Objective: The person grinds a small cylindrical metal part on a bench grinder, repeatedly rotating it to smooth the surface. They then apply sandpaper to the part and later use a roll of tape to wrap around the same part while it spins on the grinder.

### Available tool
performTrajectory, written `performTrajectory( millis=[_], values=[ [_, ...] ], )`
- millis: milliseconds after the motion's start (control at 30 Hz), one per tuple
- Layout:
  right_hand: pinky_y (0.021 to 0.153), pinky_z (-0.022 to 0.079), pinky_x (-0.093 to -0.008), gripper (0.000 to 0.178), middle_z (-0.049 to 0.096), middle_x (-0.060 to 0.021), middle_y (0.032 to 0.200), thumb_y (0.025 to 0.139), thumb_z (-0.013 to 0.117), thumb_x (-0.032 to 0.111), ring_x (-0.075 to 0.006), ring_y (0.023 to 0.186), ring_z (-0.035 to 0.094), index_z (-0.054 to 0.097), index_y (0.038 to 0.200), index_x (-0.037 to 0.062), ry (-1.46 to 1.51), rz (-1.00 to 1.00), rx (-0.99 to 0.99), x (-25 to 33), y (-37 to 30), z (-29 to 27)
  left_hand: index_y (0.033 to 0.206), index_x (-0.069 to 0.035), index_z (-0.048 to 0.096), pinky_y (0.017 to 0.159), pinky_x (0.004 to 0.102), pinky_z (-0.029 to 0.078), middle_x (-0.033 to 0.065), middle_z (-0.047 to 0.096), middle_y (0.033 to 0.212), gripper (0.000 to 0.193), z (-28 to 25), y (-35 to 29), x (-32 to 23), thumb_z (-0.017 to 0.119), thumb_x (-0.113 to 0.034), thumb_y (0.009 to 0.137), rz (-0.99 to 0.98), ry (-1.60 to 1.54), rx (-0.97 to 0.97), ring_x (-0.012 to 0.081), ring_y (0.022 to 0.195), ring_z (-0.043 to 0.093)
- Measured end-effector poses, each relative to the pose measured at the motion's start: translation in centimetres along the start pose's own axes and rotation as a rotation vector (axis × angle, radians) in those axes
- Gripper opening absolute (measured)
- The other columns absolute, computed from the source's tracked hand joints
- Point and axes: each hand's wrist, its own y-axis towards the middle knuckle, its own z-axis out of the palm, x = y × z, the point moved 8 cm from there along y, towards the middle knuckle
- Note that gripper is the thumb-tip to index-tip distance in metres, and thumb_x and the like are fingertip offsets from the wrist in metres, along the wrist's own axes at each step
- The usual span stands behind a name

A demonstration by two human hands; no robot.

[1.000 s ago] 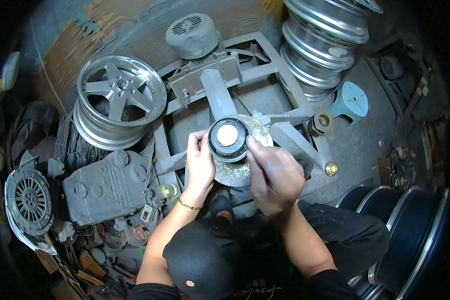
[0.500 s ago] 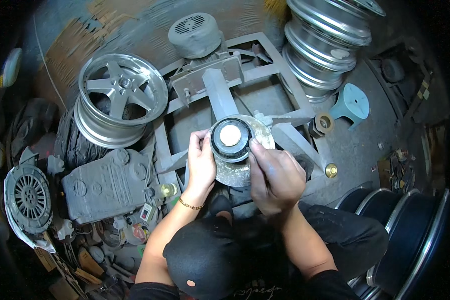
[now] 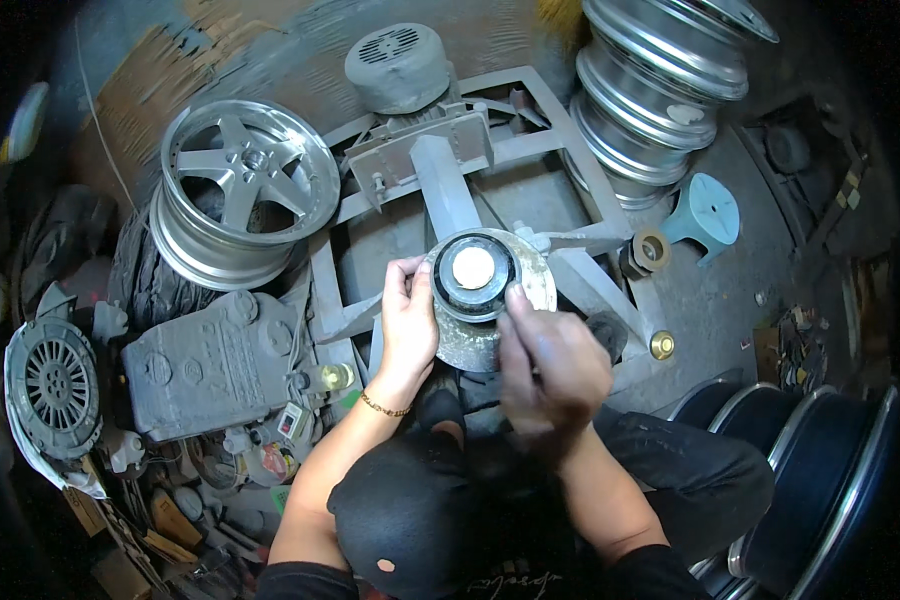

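A round black part with a pale centre (image 3: 472, 272) sits on a grey metal disc (image 3: 465, 345) mounted on a grey metal frame (image 3: 560, 160). My left hand (image 3: 408, 325) grips the left edge of the black part and disc, fingers curled over the rim. My right hand (image 3: 550, 360) rests on the right side, its fingertips pressed against the black part's rim. Part of the disc is hidden under both hands.
A silver alloy wheel (image 3: 245, 195) lies on a tyre at left; a stack of silver rims (image 3: 660, 90) stands at upper right. An electric motor (image 3: 398, 62), a grey engine block (image 3: 215, 365), a teal stool (image 3: 708, 212), a brass cap (image 3: 662, 345) and dark rims (image 3: 820, 470) surround me.
My right hand has shifted slightly down and right along the black part's rim; my left hand keeps its grip. The black part stays on the disc.
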Motion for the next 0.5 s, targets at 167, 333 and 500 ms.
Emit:
performTrajectory(
  millis=[167,333,500],
  values=[
    [0.061,0.052,-0.0328,0.026,0.069,-0.0168,0.077,0.08,0.075,-0.007,-0.0249,0.063,0.065,0.074,0.105,-0.0053,-0.02,-0.047,0.008,0.6,0.1,0.3,0.113,0.001,0.055,0.092,0.0277,0.047,0.0089,0.064,0.107,0.017,0.0,0.1,0.6,0.05,-0.015,0.108,-0.032,-0.054,-0.003,0.0118,0.1,0.057],
    [0.062,0.052,-0.0322,0.027,0.069,-0.0169,0.077,0.079,0.077,-0.006,-0.0256,0.062,0.065,0.073,0.105,-0.0069,-0.007,-0.028,-0.04,-0.3,0.5,0.0,0.113,0.0,0.055,0.09,0.0273,0.046,0.0079,0.064,0.105,0.017,-0.2,0.1,0.8,0.051,-0.016,0.108,-0.029,-0.044,-0.003,0.0112,0.098,0.057],
    [0.064,0.053,-0.0323,0.027,0.069,-0.0166,0.077,0.079,0.074,-0.009,-0.0244,0.065,0.065,0.074,0.106,-0.0061,0.016,-0.066,-0.025,0.1,-0.2,0.3,0.113,0.0,0.055,0.088,0.0262,0.045,0.0064,0.063,0.102,0.018,-0.1,0.2,0.8,0.052,-0.016,0.107,-0.019,-0.012,0.0,0.0111,0.095,0.055]
  ],
)
